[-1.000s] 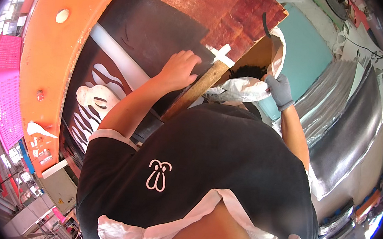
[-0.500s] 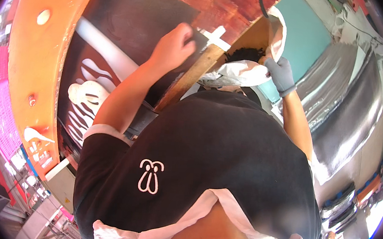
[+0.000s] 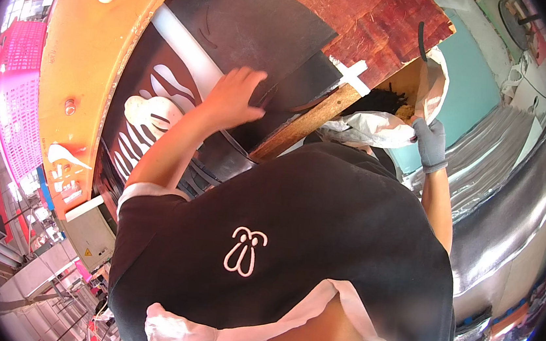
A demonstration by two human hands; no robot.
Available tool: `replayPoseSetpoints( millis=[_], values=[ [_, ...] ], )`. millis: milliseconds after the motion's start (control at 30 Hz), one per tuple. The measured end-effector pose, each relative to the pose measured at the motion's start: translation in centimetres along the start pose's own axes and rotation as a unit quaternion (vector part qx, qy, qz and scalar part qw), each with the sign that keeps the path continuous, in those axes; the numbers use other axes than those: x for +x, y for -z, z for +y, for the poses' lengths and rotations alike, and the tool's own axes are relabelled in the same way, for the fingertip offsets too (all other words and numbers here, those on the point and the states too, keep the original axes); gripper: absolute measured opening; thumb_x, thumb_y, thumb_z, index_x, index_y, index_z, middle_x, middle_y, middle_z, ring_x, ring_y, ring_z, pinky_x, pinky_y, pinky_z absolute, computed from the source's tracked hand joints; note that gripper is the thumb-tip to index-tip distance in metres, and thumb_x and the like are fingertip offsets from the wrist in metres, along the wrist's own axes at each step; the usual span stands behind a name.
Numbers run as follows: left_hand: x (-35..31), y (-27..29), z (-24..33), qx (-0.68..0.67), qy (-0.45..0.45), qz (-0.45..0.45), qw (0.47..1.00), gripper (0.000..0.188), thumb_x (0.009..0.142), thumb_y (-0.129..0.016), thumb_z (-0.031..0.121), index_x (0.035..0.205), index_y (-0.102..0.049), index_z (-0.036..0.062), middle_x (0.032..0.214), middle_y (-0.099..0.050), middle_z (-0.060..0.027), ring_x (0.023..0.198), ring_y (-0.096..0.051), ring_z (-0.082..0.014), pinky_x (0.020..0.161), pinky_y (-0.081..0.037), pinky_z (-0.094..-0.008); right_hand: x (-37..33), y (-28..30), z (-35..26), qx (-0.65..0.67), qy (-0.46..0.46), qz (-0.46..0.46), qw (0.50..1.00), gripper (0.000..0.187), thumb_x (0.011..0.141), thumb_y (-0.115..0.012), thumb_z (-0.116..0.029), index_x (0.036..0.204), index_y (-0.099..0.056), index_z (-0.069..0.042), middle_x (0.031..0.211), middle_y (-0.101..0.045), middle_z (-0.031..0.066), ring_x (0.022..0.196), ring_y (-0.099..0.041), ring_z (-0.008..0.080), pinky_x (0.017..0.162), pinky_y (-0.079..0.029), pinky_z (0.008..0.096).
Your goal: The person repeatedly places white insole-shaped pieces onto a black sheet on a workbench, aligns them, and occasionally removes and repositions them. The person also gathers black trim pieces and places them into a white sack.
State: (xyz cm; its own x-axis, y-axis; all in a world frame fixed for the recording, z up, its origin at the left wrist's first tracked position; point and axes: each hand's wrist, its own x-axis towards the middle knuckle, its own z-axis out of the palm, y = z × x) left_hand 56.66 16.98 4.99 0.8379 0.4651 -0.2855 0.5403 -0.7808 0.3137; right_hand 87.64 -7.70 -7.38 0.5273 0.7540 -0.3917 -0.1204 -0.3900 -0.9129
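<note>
My bare left hand (image 3: 235, 98) is held over a dark, flat sheet (image 3: 235, 15), its fingers spread and nothing in them. Beside that hand lies a long white bar (image 3: 183, 47). My right hand (image 3: 429, 145), in a grey glove, is closed on the rim of a white sack (image 3: 372, 129). Inside the sack's open mouth sits a heap of black strips (image 3: 384, 104). One curved black strip (image 3: 422, 40) stands up at the sack's far rim. A few thin dark strips (image 3: 207, 29) rest on the sheet.
A worn red wooden board (image 3: 372, 29) with white tape (image 3: 354, 76) adjoins the sheet. An orange machine body (image 3: 78, 73) rises at the left, with a pink basket (image 3: 16, 103) beyond it. Shiny dark sheets (image 3: 513, 200) are stacked at the right.
My left hand has gone from curled to spread fingers. The whole scene has shifted right and down in the picture. My right hand keeps its hold on the sack's rim.
</note>
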Motion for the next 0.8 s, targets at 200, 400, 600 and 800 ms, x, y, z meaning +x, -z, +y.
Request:
replayPoseSetpoints(
  millis=[200,400,600,800],
  values=[
    [-3.8,-4.1,-0.8,0.085,0.03,0.001,0.996,0.059,0.059,-0.078,0.015,0.111,-0.052,0.0076,0.106,-0.053,-0.0121,0.105,-0.048,-0.0293,0.092,-0.034,-0.0389,0.0,-0.7,-0.9,-0.001,-0.018,-0.008,1.0,0.021,0.084,-0.057,-0.019,0.076,-0.062,0.0,0.065,-0.057,0.002,0.056,-0.054,0.0096,0.052,-0.044,0.0246],
    [-2.9,-5.3,-0.2,0.068,0.015,0.046,0.997,0.021,0.066,-0.069,0.013,0.082,-0.056,0.0089,0.08,-0.059,-0.0059,0.086,-0.053,-0.0253,0.082,-0.035,-0.0363,-0.2,-0.8,-0.7,-0.01,-0.009,-0.001,1.0,0.023,0.085,-0.057,-0.02,0.078,-0.064,0.001,0.065,-0.058,0.0021,0.056,-0.054,0.0098,0.052,-0.044,0.0246],
    [-2.2,-5.0,0.1,-0.048,0.074,0.035,0.995,0.014,0.07,-0.057,0.005,0.084,-0.054,0.0066,0.077,-0.06,-0.0082,0.078,-0.056,-0.0295,0.076,-0.038,-0.0404,-0.2,-0.9,-0.4,0.0,-0.008,0.003,1.0,0.024,0.084,-0.058,-0.021,0.075,-0.064,0.0,0.063,-0.058,0.0016,0.055,-0.054,0.0097,0.051,-0.044,0.0243],
    [-0.1,-4.5,3.0,-0.101,0.074,-0.02,0.992,0.033,0.072,-0.055,0.004,0.105,-0.053,0.0037,0.09,-0.061,-0.0182,0.088,-0.056,-0.0358,0.082,-0.041,-0.0438,-0.5,-1.1,-0.6,-0.007,-0.01,0.012,1.0,0.024,0.083,-0.06,-0.022,0.074,-0.065,0.0,0.062,-0.058,0.002,0.053,-0.053,0.0097,0.049,-0.043,0.0245]
  ],
)
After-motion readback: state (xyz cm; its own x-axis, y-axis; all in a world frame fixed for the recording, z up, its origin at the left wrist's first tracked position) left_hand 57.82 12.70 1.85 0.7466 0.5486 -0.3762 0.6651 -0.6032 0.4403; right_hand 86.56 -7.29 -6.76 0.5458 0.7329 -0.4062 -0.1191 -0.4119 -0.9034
